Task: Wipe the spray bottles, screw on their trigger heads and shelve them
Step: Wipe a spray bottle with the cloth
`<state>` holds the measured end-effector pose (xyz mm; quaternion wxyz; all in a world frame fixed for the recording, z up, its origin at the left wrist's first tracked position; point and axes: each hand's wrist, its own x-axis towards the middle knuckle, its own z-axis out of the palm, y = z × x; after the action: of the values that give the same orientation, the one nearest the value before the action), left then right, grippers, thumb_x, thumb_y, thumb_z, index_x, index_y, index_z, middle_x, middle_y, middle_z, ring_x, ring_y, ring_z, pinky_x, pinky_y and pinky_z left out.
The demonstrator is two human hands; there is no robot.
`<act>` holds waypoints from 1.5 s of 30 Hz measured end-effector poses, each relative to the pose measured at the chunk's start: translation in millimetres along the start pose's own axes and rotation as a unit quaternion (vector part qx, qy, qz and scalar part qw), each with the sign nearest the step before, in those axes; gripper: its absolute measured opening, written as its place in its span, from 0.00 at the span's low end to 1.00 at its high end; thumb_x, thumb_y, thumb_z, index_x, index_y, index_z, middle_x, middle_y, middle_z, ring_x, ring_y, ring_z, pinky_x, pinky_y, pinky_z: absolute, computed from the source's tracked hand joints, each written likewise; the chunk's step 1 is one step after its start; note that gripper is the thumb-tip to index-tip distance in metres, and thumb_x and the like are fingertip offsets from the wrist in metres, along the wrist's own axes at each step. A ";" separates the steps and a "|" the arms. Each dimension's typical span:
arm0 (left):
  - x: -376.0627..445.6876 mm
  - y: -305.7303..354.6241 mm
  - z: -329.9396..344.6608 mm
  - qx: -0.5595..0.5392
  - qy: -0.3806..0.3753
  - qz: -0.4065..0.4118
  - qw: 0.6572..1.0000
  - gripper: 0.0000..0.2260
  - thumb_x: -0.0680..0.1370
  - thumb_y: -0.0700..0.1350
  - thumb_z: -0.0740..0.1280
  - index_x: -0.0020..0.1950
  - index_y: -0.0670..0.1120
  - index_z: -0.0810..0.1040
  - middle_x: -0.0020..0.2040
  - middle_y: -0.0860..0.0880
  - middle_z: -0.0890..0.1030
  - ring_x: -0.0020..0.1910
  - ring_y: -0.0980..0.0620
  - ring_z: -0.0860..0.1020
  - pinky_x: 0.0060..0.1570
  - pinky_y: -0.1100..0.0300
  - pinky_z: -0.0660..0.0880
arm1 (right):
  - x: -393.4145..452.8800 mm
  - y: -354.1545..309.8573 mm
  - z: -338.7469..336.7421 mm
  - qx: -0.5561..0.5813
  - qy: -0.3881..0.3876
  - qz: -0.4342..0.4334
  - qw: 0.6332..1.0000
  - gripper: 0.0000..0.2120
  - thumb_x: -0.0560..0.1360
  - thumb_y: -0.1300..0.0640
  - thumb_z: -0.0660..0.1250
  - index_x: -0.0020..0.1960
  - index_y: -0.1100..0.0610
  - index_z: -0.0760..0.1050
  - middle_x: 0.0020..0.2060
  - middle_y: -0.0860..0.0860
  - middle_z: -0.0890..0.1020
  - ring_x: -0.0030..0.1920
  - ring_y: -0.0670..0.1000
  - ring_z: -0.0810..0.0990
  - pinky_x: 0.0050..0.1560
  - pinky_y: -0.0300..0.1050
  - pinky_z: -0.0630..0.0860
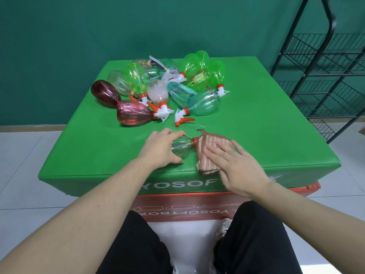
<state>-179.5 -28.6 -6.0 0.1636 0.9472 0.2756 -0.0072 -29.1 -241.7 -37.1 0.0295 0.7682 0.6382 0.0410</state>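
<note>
A clear spray bottle (181,146) lies on its side near the front edge of the green box top (266,135), its orange collar pointing right. My left hand (161,148) grips its body. A pink striped cloth (210,151) covers the bottle's trigger head, and my right hand (235,163) rests flat on the cloth with fingers straight. Further back lies a pile of several spray bottles (158,86), green, teal, clear and dark red, most with white-and-orange trigger heads.
A black wire shelf rack (324,80) stands to the right of the box. The green box sits on a red box (187,206) on a pale tiled floor. My knees are just below the front edge.
</note>
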 end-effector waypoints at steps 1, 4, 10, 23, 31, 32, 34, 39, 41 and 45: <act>-0.2 0.2 0.9 0.002 0.001 0.001 1.000 0.42 0.69 0.59 0.80 0.79 0.61 0.65 0.73 0.50 0.72 0.70 0.42 0.68 0.71 0.47 0.68 | -0.6 5.5 -0.1 0.007 -0.009 0.014 1.000 0.31 0.76 0.50 0.50 0.79 0.52 0.64 0.76 0.50 0.67 0.77 0.54 0.65 0.76 0.62 0.54; 0.0 -0.1 3.8 0.008 0.009 0.007 1.000 0.41 0.69 0.59 0.80 0.79 0.61 0.65 0.73 0.50 0.72 0.69 0.42 0.69 0.71 0.47 0.69 | 3.3 10.5 -1.5 0.040 -0.032 0.034 0.998 0.34 0.76 0.48 0.44 0.81 0.50 0.60 0.79 0.47 0.62 0.79 0.51 0.60 0.79 0.60 0.48; -2.2 -1.0 6.5 0.022 0.016 0.014 1.000 0.41 0.70 0.60 0.79 0.79 0.60 0.65 0.74 0.50 0.71 0.70 0.42 0.68 0.72 0.44 0.68 | 48.7 -0.8 -9.8 0.124 -0.032 0.092 0.987 0.30 0.81 0.50 0.48 0.83 0.48 0.51 0.81 0.44 0.53 0.81 0.47 0.50 0.80 0.59 0.44; 11.5 -1.6 -1.2 -0.008 -0.014 -0.006 1.000 0.42 0.67 0.60 0.81 0.77 0.62 0.68 0.73 0.48 0.69 0.68 0.43 0.71 0.69 0.46 0.71 | 17.6 -7.3 -12.2 0.139 -0.029 0.068 0.988 0.35 0.74 0.50 0.44 0.81 0.50 0.58 0.80 0.46 0.58 0.81 0.49 0.52 0.81 0.57 0.45; 9.4 0.2 -7.9 -0.037 -0.001 -0.034 0.999 0.39 0.69 0.56 0.80 0.77 0.59 0.67 0.71 0.49 0.71 0.67 0.45 0.72 0.67 0.44 0.74 | 11.5 -19.3 -17.9 0.364 0.091 0.103 0.921 0.30 0.78 0.62 0.54 0.79 0.50 0.64 0.76 0.44 0.65 0.79 0.44 0.58 0.80 0.42 0.52; 7.0 -1.1 -8.4 -0.035 0.007 -0.041 0.999 0.38 0.70 0.56 0.79 0.77 0.60 0.67 0.71 0.50 0.72 0.68 0.45 0.71 0.68 0.42 0.72 | 10.9 -17.6 -16.5 0.415 0.123 0.143 0.890 0.29 0.79 0.64 0.55 0.79 0.47 0.65 0.75 0.43 0.67 0.75 0.42 0.63 0.78 0.39 0.57; 1.1 -3.7 -8.6 -0.007 0.027 -0.056 0.998 0.36 0.70 0.59 0.77 0.76 0.63 0.67 0.71 0.52 0.74 0.70 0.46 0.69 0.71 0.41 0.66 | 15.2 -13.1 -12.3 0.510 0.153 0.222 0.817 0.27 0.80 0.60 0.55 0.75 0.40 0.69 0.67 0.43 0.77 0.57 0.45 0.77 0.61 0.41 0.74; -9.0 -8.1 -10.6 -0.057 0.051 -0.080 0.994 0.33 0.71 0.60 0.76 0.74 0.63 0.70 0.65 0.52 0.79 0.64 0.48 0.76 0.65 0.52 0.70 | 34.2 -9.7 -21.3 0.650 0.193 0.320 0.662 0.21 0.80 0.60 0.55 0.56 0.40 0.81 0.44 0.47 0.85 0.42 0.53 0.78 0.46 0.49 0.74; -11.9 -5.4 -11.9 -0.096 0.045 -0.090 0.990 0.30 0.72 0.60 0.76 0.72 0.64 0.70 0.60 0.53 0.80 0.54 0.51 0.80 0.50 0.58 0.76 | 39.4 -14.3 -28.7 0.646 0.202 0.328 0.659 0.19 0.81 0.61 0.54 0.55 0.40 0.79 0.43 0.46 0.83 0.43 0.51 0.80 0.49 0.48 0.76; -15.0 8.5 -4.7 -0.130 0.038 -0.103 0.985 0.29 0.74 0.59 0.75 0.73 0.63 0.70 0.57 0.54 0.80 0.46 0.55 0.80 0.37 0.62 0.73 | 43.8 -31.3 -33.7 0.568 0.211 0.244 0.757 0.25 0.82 0.62 0.53 0.74 0.41 0.69 0.62 0.37 0.78 0.50 0.27 0.75 0.59 0.30 0.73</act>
<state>-188.1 -41.7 2.6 0.2735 0.8840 0.3763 0.0475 -55.1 -193.1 -5.6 -0.5585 0.7457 0.3253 -0.1617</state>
